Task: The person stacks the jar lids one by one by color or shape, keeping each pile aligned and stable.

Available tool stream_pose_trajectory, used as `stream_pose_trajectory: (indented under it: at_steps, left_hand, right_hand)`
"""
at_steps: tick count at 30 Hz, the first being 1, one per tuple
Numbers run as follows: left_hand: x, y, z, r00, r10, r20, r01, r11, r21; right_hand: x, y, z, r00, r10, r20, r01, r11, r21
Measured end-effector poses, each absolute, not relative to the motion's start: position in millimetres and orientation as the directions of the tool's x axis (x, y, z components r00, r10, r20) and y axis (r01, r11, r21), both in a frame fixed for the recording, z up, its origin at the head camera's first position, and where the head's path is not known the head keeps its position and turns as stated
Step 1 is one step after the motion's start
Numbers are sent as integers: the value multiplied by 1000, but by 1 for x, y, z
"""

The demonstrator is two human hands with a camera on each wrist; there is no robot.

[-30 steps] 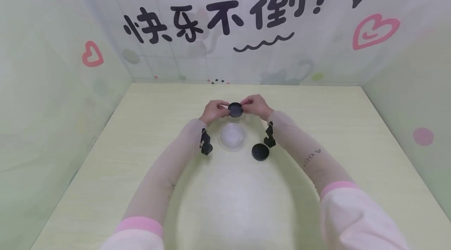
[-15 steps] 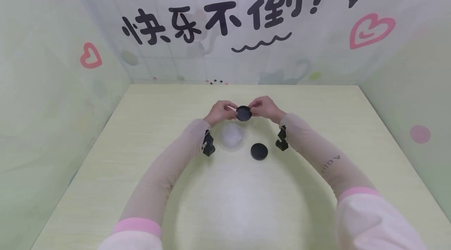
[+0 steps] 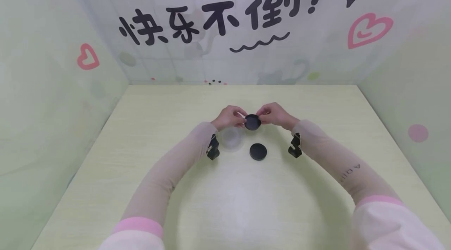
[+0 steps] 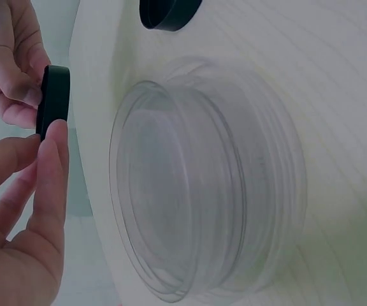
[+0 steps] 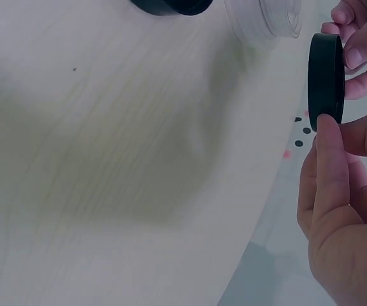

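Note:
Both hands pinch one shallow black round lid (image 3: 252,122) by its opposite edges, its hollow side facing the head camera. My left hand (image 3: 230,117) grips its left edge between thumb and fingers, and my right hand (image 3: 278,114) grips the right edge the same way. Below the left hand stands a clear round plastic jar (image 4: 177,185), uncovered, partly hidden by that hand in the head view. A second black lid (image 3: 258,151) lies on the table, nearer the body than the held one. In the right wrist view the held lid (image 5: 326,80) appears edge-on between the fingertips.
The pale wood-grain table (image 3: 239,203) ends at a printed back wall (image 3: 197,58), with side walls left and right. Black wrist camera mounts (image 3: 213,148) hang under both forearms, close to the jar and the second lid.
Both hands have carried the held lid to the right and toward the body, from behind the jar to behind the second lid. The jar and the other lid have stayed put.

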State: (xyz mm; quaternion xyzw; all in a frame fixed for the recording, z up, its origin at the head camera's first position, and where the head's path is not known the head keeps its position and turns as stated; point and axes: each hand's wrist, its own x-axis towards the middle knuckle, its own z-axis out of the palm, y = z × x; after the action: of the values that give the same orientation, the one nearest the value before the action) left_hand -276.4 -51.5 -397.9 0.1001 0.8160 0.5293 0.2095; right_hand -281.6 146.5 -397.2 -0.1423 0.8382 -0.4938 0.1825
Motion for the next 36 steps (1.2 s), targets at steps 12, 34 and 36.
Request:
stream_pose_trajectory:
  at_steps: [12, 34, 36]
  left_hand:
    - [-272, -41, -402, -837, 458, -300, -65, 462, 884]
    - [-262, -30, -407, -736, 561, -379, 28, 584, 811]
    - [-262, -29, -409, -732, 566, -380, 33, 586, 809]
  right_hand:
    - [-264, 159, -406, -882, -416, -222, -22, 506, -862]
    - [-249, 168, -422, -804, -510, -307, 16, 496, -868]
    - [-249, 169, -423, -798, -519, -307, 18, 490, -872]
